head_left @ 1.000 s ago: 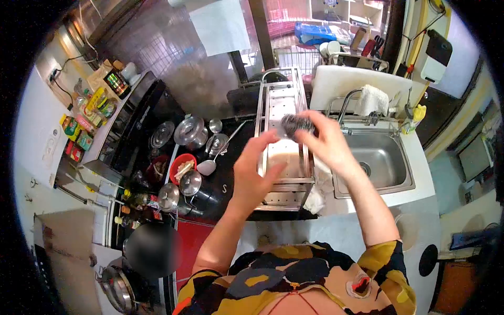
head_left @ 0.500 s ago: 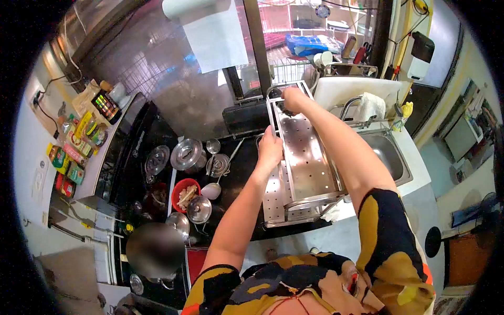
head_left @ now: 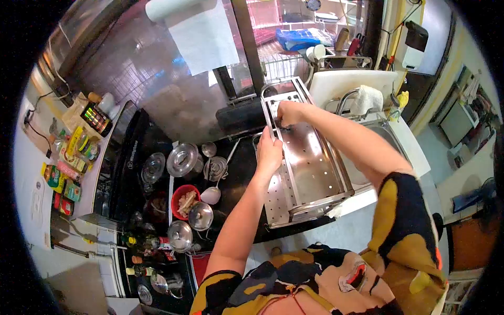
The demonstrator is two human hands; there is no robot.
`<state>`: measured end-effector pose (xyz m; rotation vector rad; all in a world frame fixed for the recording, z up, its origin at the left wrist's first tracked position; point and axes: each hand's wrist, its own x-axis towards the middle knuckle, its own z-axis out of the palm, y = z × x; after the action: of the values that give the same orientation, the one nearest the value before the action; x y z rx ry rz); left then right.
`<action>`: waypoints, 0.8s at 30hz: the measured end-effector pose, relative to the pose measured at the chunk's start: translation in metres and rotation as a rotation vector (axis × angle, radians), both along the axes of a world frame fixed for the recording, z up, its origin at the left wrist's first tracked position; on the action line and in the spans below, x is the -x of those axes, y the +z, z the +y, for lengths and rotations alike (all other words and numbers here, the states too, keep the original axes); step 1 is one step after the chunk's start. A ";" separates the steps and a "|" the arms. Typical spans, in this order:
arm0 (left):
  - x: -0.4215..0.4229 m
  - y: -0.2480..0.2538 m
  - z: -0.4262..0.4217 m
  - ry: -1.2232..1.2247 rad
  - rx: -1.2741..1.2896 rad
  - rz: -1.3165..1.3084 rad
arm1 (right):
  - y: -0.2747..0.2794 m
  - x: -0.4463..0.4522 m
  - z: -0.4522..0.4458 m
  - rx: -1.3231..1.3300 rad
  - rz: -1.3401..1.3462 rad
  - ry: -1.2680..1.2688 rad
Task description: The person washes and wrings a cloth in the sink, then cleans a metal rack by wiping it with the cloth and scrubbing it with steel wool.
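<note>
A two-tier stainless steel rack (head_left: pixel 310 157) with perforated shelves stands on the black counter in front of me. My left hand (head_left: pixel 269 155) is closed around the left rail of its upper tier. My right hand (head_left: pixel 290 113) is curled down on the upper shelf, near its far end. Something small and dark shows under those fingers, too hidden to name. The lower shelf (head_left: pixel 275 197) sticks out at the left beneath the upper one.
Left of the rack are a ladle (head_left: pixel 211 195), a red bowl (head_left: pixel 185 201) with pale food and several lidded pots (head_left: pixel 184 160). Bottles and jars (head_left: pixel 73 157) line a shelf at far left. A sink (head_left: pixel 386 136) with a towel-draped faucet (head_left: pixel 366 100) lies right.
My right hand has moved a little toward me along the upper shelf, its elbow swinging outward. My left hand keeps its grip on the rail. The whole view has shifted slightly.
</note>
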<state>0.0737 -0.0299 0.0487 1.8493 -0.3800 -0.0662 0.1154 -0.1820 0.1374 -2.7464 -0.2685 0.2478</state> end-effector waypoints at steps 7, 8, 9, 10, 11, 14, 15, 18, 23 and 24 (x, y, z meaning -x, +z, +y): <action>0.015 0.031 0.005 -0.059 0.000 0.013 | -0.001 0.043 0.004 0.619 -0.302 0.474; 0.021 0.038 0.006 -0.067 -0.006 0.091 | -0.001 0.040 0.003 0.594 -0.348 0.376; 0.020 0.033 0.006 -0.065 -0.011 0.091 | -0.001 0.036 0.003 0.565 -0.393 0.277; 0.016 0.026 0.005 -0.059 -0.002 0.063 | 0.001 0.025 0.002 0.564 -0.400 0.277; 0.014 0.024 0.005 -0.054 0.005 0.038 | -0.001 0.007 -0.001 0.607 -0.382 0.311; 0.013 0.024 0.005 -0.035 -0.032 0.064 | -0.021 -0.031 -0.011 0.603 -0.459 0.302; 0.011 0.022 0.005 -0.033 -0.035 0.065 | -0.020 -0.033 -0.010 0.633 -0.462 0.297; 0.008 0.016 0.006 -0.094 -0.008 0.061 | -0.001 -0.007 -0.001 0.664 -0.444 0.318; 0.007 0.014 0.002 -0.076 0.087 -0.001 | 0.010 0.046 0.004 0.641 -0.379 0.638; 0.006 0.012 0.003 -0.081 0.083 -0.037 | 0.011 0.053 0.002 0.610 -0.354 0.632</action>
<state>0.0674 -0.0273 0.0611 1.7554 -0.4768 -0.0702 0.0620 -0.1796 0.1481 -3.1948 -1.3627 -0.0139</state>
